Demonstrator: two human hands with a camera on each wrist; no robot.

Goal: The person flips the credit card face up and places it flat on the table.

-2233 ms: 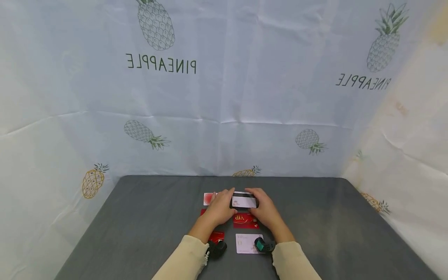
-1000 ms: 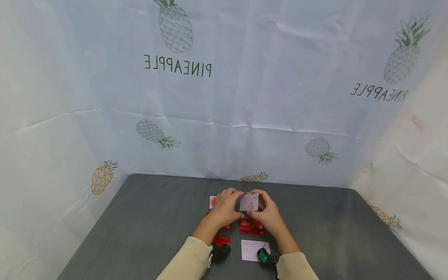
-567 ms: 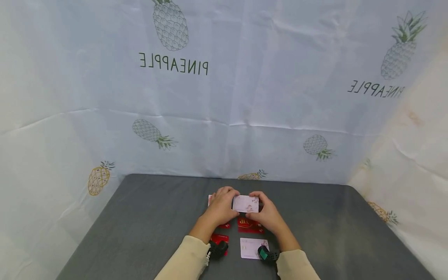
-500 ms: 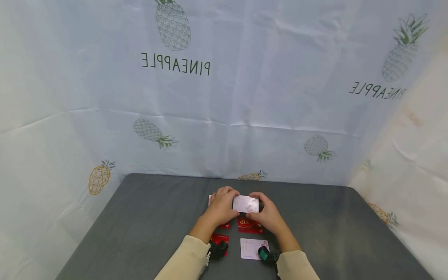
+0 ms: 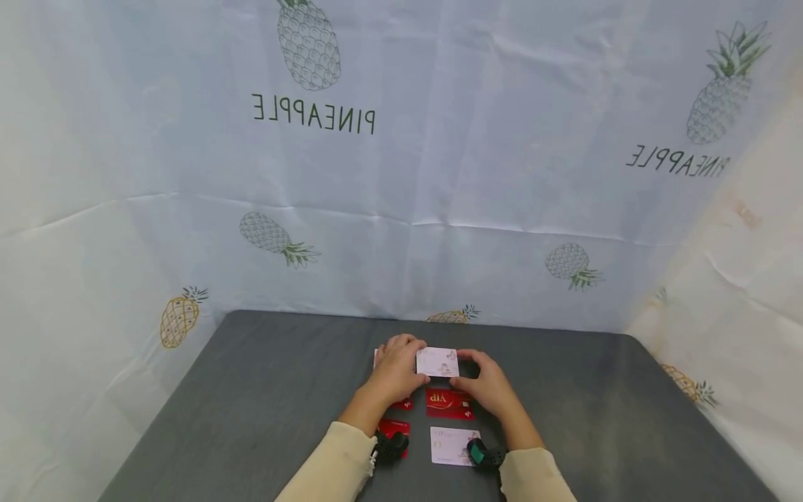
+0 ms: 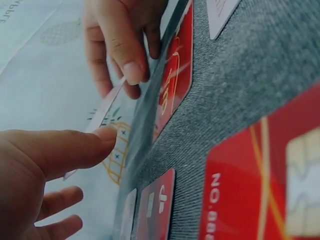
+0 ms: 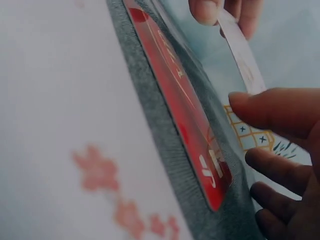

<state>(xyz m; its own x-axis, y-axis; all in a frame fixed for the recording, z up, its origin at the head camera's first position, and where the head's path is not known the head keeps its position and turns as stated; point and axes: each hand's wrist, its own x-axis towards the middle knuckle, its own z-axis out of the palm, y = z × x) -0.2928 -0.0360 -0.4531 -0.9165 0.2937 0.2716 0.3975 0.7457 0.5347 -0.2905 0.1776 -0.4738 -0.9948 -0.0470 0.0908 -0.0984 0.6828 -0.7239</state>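
Observation:
A pale pink plastic card [image 5: 437,362] with a small floral print is held up over the far part of the table, its printed face toward the head camera. My left hand [image 5: 396,371] pinches it by its left edge. In the right wrist view, the left thumb presses on this card [image 7: 244,55]. My right hand [image 5: 492,387] is at the card's right edge, thumb and fingers spread apart. Below the held card lies a red VIP card [image 5: 449,404], and nearer me a second pale pink card [image 5: 449,445], partly under the right wrist's camera.
Under the left forearm, one red card [image 5: 395,425] and another red card [image 5: 405,404] show only in part. A white-and-red card [image 5: 376,357] peeks out behind the left hand. The grey table [image 5: 282,411] meets a pineapple-print curtain [image 5: 401,174] at the back.
The held card showed a dark-striped side at first; it has been turned over to its floral side. Just now the right hand has shifted right, its fingers spreading off the card's face.

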